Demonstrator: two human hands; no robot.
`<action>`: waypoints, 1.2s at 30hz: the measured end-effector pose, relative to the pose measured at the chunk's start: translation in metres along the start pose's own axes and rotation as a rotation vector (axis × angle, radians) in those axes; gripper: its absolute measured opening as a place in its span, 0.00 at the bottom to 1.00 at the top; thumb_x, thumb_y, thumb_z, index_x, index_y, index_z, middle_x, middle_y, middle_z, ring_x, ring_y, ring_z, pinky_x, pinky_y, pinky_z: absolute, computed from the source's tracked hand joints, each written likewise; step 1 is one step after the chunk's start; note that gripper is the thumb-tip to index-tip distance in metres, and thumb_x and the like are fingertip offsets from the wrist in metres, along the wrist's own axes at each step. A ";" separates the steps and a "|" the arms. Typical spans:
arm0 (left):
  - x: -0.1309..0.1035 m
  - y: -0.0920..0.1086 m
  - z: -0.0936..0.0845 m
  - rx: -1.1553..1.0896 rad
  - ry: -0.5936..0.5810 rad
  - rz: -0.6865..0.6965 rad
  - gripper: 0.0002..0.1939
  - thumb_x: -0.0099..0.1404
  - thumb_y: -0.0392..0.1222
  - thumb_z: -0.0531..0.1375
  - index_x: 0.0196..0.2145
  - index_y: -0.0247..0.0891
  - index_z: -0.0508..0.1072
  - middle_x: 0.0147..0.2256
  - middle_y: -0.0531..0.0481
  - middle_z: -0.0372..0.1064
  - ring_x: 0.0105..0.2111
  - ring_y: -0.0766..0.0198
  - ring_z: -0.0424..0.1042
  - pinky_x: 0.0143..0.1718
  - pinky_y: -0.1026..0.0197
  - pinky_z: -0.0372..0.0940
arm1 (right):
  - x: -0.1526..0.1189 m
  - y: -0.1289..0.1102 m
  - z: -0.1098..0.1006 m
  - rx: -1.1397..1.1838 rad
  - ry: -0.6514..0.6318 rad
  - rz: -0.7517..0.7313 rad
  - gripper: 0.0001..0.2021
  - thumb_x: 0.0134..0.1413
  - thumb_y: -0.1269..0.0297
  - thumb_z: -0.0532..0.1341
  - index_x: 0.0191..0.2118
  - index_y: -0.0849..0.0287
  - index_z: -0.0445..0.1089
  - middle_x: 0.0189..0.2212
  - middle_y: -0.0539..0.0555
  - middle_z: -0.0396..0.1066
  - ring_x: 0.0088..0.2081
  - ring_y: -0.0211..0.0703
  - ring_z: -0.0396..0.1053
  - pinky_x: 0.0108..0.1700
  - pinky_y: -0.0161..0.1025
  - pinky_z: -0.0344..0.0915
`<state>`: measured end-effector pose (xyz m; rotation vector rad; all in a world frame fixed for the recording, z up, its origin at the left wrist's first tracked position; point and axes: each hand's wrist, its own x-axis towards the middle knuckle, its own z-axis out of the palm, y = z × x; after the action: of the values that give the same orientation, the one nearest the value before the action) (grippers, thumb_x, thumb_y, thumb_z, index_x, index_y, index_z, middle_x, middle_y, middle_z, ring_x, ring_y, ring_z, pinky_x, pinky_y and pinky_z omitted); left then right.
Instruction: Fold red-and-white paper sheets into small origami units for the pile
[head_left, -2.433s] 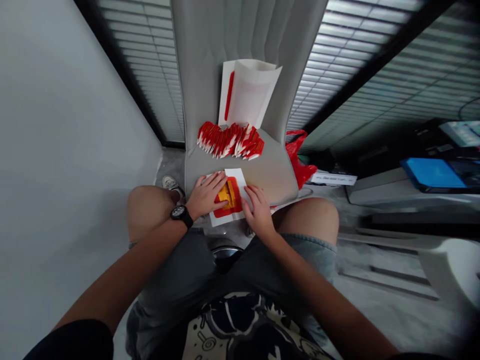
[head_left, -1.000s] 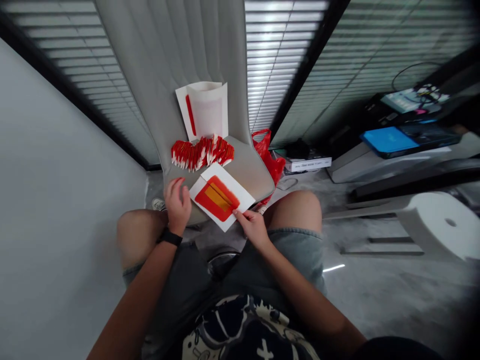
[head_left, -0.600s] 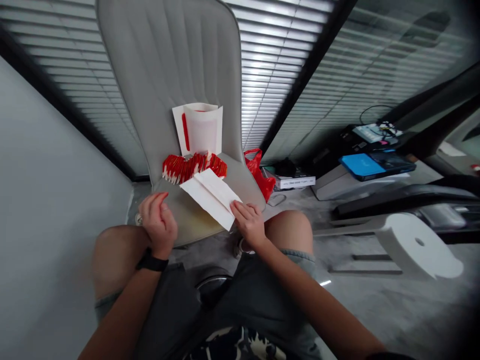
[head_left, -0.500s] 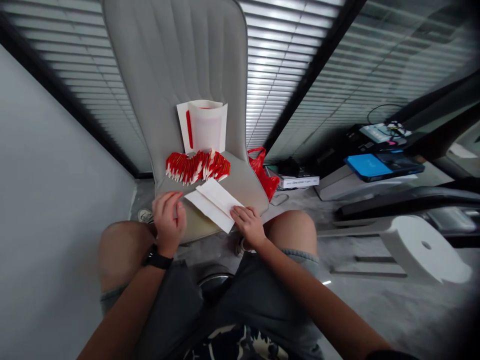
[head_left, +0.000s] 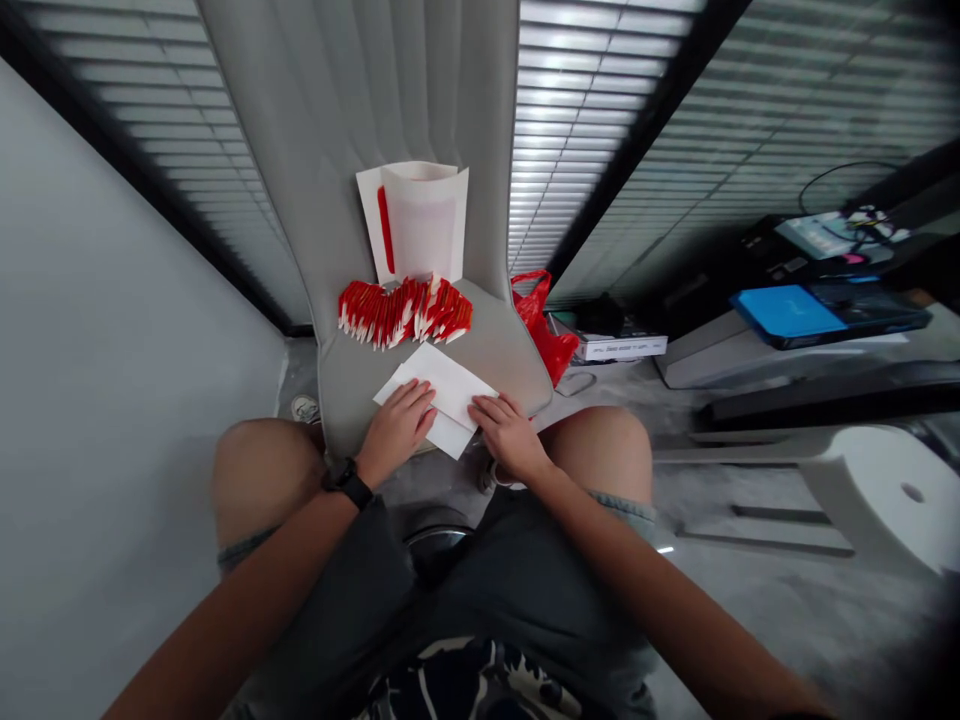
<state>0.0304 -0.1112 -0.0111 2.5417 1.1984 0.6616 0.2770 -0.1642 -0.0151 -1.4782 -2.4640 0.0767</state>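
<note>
A folded sheet of white paper (head_left: 442,372) lies at the front of the grey chair seat (head_left: 502,350). My left hand (head_left: 401,425) rests on the paper's left part, fingers stretched out flat over the fold. On the right end, my right hand (head_left: 506,430) presses with its fingers laid on top of the edge; whether the thumb is beneath I cannot make out. Just behind the paper stands a fanned row of red and white folded paper pieces (head_left: 405,312). White sheets with a red strip (head_left: 424,225) lean upright against the chair back.
A red plastic bag (head_left: 551,335) hangs or sits beside the seat's right side, near a white box (head_left: 626,347) on the floor. Farther right are a blue item (head_left: 787,312) on a box and a white stool (head_left: 892,490). A wall (head_left: 135,330) stands at left.
My left hand has come down from beside the paper onto its left part. My right hand stays on the right end. The view has shifted slightly.
</note>
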 end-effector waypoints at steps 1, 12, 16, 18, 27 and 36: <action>-0.001 0.001 0.002 0.000 0.014 -0.017 0.18 0.75 0.43 0.51 0.58 0.38 0.70 0.60 0.43 0.68 0.65 0.54 0.61 0.67 0.44 0.57 | 0.003 -0.002 -0.002 0.026 0.026 0.029 0.18 0.65 0.72 0.56 0.57 0.60 0.72 0.57 0.61 0.72 0.58 0.51 0.68 0.67 0.55 0.55; -0.002 0.005 0.005 0.140 -0.092 -0.027 0.25 0.76 0.45 0.47 0.66 0.38 0.62 0.67 0.44 0.58 0.70 0.51 0.51 0.69 0.41 0.48 | 0.022 -0.043 0.021 0.080 0.024 0.113 0.25 0.70 0.61 0.53 0.67 0.66 0.61 0.66 0.65 0.59 0.68 0.54 0.56 0.69 0.55 0.53; -0.003 0.007 0.007 0.197 -0.089 -0.054 0.26 0.76 0.44 0.46 0.68 0.37 0.59 0.69 0.44 0.54 0.70 0.51 0.48 0.70 0.41 0.44 | 0.015 -0.055 0.028 0.020 0.032 0.128 0.31 0.69 0.53 0.53 0.69 0.70 0.55 0.69 0.67 0.52 0.71 0.57 0.49 0.70 0.56 0.49; -0.002 0.010 0.009 0.210 -0.065 -0.098 0.27 0.75 0.44 0.45 0.68 0.35 0.57 0.69 0.42 0.52 0.70 0.51 0.48 0.70 0.42 0.44 | 0.013 -0.057 0.029 0.007 0.031 0.135 0.34 0.69 0.51 0.53 0.70 0.71 0.53 0.70 0.68 0.49 0.72 0.58 0.46 0.71 0.56 0.48; 0.012 0.020 0.017 0.169 0.068 -0.268 0.31 0.74 0.53 0.48 0.68 0.35 0.58 0.67 0.36 0.56 0.68 0.47 0.53 0.68 0.37 0.45 | 0.013 -0.060 0.030 0.009 0.022 0.153 0.34 0.69 0.51 0.53 0.70 0.70 0.53 0.71 0.68 0.48 0.72 0.58 0.46 0.70 0.57 0.48; 0.013 0.023 0.023 0.115 0.132 -0.371 0.37 0.69 0.60 0.54 0.67 0.33 0.58 0.69 0.32 0.51 0.69 0.42 0.50 0.69 0.36 0.42 | 0.002 -0.049 0.022 0.018 0.039 0.220 0.26 0.71 0.59 0.50 0.68 0.68 0.58 0.67 0.68 0.56 0.69 0.57 0.52 0.69 0.58 0.52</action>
<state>0.0646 -0.1163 -0.0175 2.2945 1.7414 0.6919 0.2284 -0.1841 -0.0268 -1.7205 -2.2564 0.1113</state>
